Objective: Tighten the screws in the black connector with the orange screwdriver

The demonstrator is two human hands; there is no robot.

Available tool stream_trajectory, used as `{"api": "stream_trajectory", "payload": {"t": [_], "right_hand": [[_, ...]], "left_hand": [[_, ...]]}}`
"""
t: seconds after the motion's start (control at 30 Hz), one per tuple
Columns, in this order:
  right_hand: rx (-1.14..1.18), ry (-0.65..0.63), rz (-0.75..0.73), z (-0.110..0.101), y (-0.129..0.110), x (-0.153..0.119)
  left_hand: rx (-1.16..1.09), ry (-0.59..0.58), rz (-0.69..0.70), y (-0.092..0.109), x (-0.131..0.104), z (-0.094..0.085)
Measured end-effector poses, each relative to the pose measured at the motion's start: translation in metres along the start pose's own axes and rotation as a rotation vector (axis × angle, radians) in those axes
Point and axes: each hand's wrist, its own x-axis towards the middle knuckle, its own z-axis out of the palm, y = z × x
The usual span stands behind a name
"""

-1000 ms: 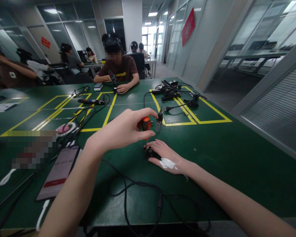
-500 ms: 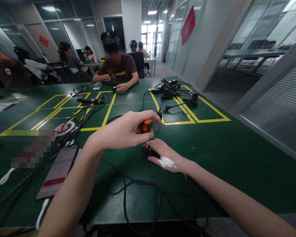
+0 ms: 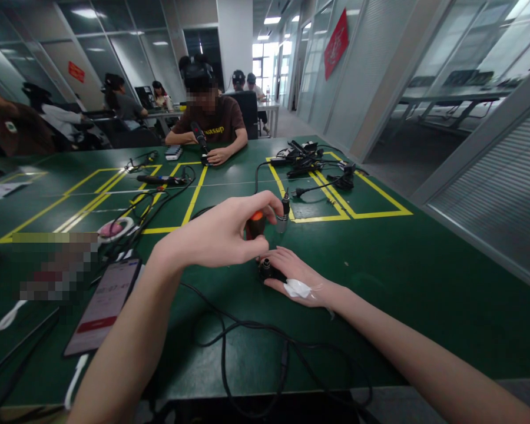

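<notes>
My left hand is closed around a screwdriver with an orange-and-dark handle; its lower end is hidden behind the thumb. Just below it, my right hand rests low on the table, with thumb and fingers curled around a black cylindrical part that has a metal collar on top. White tape is stuck to the back of that hand near the thumb. Beyond my left fingertips, a black pointed tool head stands upright with a clear piece at its base.
Black cables loop across the near table. On the left lie a phone and a tape roll. Toward the back right is a pile of black adapters and cords. A person sits opposite, handling a black tool.
My left hand has turned slightly around the screwdriver handle, and its fingers now cover more of the orange top. My right hand and the black part have hardly moved.
</notes>
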Motion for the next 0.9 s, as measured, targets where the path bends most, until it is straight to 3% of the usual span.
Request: {"api": "stream_trajectory", "payload": {"t": [0.17,0.37,0.43,0.6,0.7,0.9], "right_hand": [[-0.001,-0.002,0.001,-0.001,-0.001,0.001],[-0.001,-0.015,0.004,-0.003,-0.002,0.001],[-0.001,-0.016,0.01,-0.003,-0.002,0.001],[0.02,-0.018,0.016,-0.002,-0.001,0.0],[0.027,-0.02,0.022,-0.003,-0.002,0.001],[0.02,-0.039,0.029,-0.005,-0.005,0.001]], "left_hand": [[0.002,0.001,0.016,-0.001,0.001,0.002],[0.479,0.235,-0.144,-0.008,0.007,0.007],[0.434,0.221,-0.145,-0.006,0.007,0.006],[0.076,0.031,-0.042,0.004,0.002,0.0],[-0.006,-0.026,-0.016,0.004,0.0,-0.001],[0.119,0.104,-0.042,-0.005,0.006,0.006]]}}
